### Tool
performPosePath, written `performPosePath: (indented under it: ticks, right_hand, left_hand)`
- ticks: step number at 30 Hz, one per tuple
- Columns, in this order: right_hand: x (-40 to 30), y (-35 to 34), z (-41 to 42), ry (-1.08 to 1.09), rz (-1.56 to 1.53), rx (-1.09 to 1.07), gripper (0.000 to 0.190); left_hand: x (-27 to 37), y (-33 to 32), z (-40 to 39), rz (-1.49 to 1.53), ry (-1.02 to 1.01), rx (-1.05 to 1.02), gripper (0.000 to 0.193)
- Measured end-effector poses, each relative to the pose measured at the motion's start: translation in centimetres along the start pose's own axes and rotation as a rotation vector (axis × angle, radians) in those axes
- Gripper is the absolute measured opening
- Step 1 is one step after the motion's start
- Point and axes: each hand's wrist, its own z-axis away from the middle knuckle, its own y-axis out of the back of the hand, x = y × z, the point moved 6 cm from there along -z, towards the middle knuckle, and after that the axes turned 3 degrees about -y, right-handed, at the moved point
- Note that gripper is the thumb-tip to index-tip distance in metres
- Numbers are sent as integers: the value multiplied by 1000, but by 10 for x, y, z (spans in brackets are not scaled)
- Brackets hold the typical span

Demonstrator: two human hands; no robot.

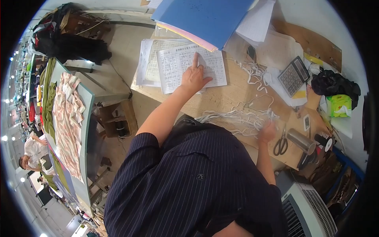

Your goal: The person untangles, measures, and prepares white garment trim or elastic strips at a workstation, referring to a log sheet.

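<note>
My left hand [194,77] rests on a handwritten form sheet [171,74], its index finger extended along the upper part and its thumb spread. More papers [145,63] lie partly under that sheet. At the right, my right hand [267,131] is blurred and lies at the end of a bundle of thin white cords [231,117]; whether its fingers grip them cannot be told. Black-handled scissors [280,145] lie just right of that hand. Another tangle of white cord [255,72] is farther back on the wooden table [189,102].
A blue folder [201,20] overhangs the back papers. Toward the right are a calculator [293,77], a metal cylinder [301,141], a black thread spool [324,142] and a green packet [339,106]. Left stands a table with patterned fabric [68,118]; a person [34,151] is beyond.
</note>
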Motion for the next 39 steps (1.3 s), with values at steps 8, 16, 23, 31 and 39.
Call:
performPosePath:
  ticks: [8, 16, 23, 31, 39]
  right_hand:
    - [4, -1, 1, -17, -22, -4, 28]
    - [2, 0, 1, -22, -31, -14, 30]
    - [1, -1, 0, -36, -29, -34, 30]
    - [4, -4, 0, -16, -31, -7, 30]
    - [4, -2, 1, -37, 4, -19, 29]
  left_hand:
    - [3, 2, 1, -13, 5, -2, 59]
    - [3, 3, 3, 15, -3, 15, 57]
    - [2, 2, 1, 27, 18, -5, 56]
    - [3, 2, 1, 2, 12, -7, 56]
    - [28, 11, 36, 160, -69, 39, 45]
